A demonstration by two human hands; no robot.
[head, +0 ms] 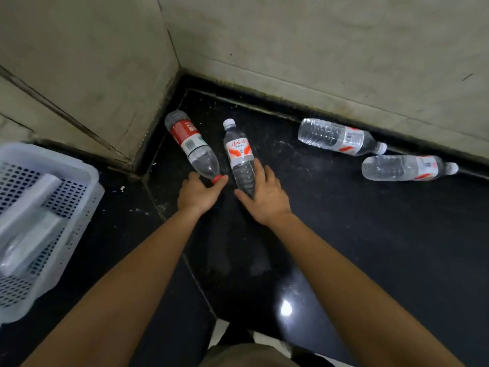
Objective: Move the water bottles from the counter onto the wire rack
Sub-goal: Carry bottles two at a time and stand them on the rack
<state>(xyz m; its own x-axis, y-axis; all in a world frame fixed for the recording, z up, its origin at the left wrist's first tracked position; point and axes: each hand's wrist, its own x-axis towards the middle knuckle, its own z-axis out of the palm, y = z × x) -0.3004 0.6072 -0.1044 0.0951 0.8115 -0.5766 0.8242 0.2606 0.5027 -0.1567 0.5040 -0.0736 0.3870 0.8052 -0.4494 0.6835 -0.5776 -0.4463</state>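
Clear red-capped bottle (192, 147), clear white-capped bottle (239, 158)

Four water bottles (191, 145) (240, 157) (340, 137) (407, 168), one basket (79, 165), two hands (197, 193) (264, 198)

Right of the white perforated plastic basket (53, 156), the glossy black worktop (370, 247) lies open. Beyond the basket, beige tiled walls (291, 49) close the corner; four clear plastic water bottles (341, 137) lie scattered there.

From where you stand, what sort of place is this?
Likely a kitchen or storeroom corner: a dark polished counter meets plain beige walls, a white plastic basket sits at the left, and water bottles lie on the counter, a red-capped bottle and a white-capped bottle nearest.
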